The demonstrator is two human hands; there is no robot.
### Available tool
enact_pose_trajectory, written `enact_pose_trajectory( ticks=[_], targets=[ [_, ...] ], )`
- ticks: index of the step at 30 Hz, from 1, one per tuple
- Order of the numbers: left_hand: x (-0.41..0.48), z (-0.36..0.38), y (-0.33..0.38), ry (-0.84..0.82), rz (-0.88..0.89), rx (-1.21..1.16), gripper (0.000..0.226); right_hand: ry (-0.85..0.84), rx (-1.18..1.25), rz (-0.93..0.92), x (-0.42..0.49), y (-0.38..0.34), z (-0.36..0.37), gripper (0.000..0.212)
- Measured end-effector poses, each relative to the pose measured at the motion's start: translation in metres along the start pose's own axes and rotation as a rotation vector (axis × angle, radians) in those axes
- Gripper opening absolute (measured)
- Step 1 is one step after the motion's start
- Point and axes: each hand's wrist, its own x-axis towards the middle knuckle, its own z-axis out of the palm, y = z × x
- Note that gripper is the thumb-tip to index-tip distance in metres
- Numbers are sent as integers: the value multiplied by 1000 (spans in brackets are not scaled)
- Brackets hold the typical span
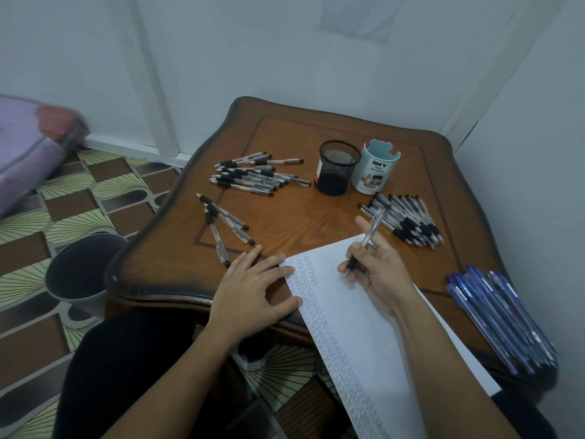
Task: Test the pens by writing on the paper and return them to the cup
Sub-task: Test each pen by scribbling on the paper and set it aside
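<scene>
My right hand [378,274] grips a clear pen with a black grip [368,236], its tip touching the white paper [389,350]. The sheet lies across the table's near edge, its left margin filled with small written marks. My left hand [253,289] lies flat with fingers spread, pressing the paper's left edge. A black mesh cup [337,167] stands empty at the table's middle back, beside a light blue organizer cup [375,167]. Black-grip pens lie in a pile left of the cups [256,175], a pile on the right [408,223], and three loose ones [221,223].
The brown wooden table [294,213] stands in a white wall corner. A bundle of blue pens [500,315] lies at its right edge. A grey bucket [79,274] sits on the patterned floor to the left, and a purple bag [28,147] lies farther left.
</scene>
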Motion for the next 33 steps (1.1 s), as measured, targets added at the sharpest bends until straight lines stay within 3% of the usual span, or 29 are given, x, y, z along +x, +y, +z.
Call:
enact_pose_trajectory(
  ticks=[4, 8, 13, 18, 22, 28, 33],
  targets=[
    [0, 1, 0, 7, -2, -5, 64, 28, 15, -6, 1, -5, -2, 36],
    [0, 1, -1, 9, 5, -2, 64, 38, -53, -6, 4, -7, -3, 38],
    [0, 2, -2, 4, 14, -6, 67, 238, -813, -142, 27, -27, -23, 45],
    [0, 4, -4, 43, 5, -22, 65, 502, -1245, -209, 53, -69, -44, 10],
    [1, 6, -5, 67, 5, -12, 61, 620, -1318, -90, 71, -88, -61, 23],
    [1, 9, -7, 92, 6, -15, 61, 486, -1357, 122, 80, -83, -82, 26],
    [1, 10, -8, 99, -6, -39, 62, 498, -1328, 89, 82, -79, -85, 26]
  ],
)
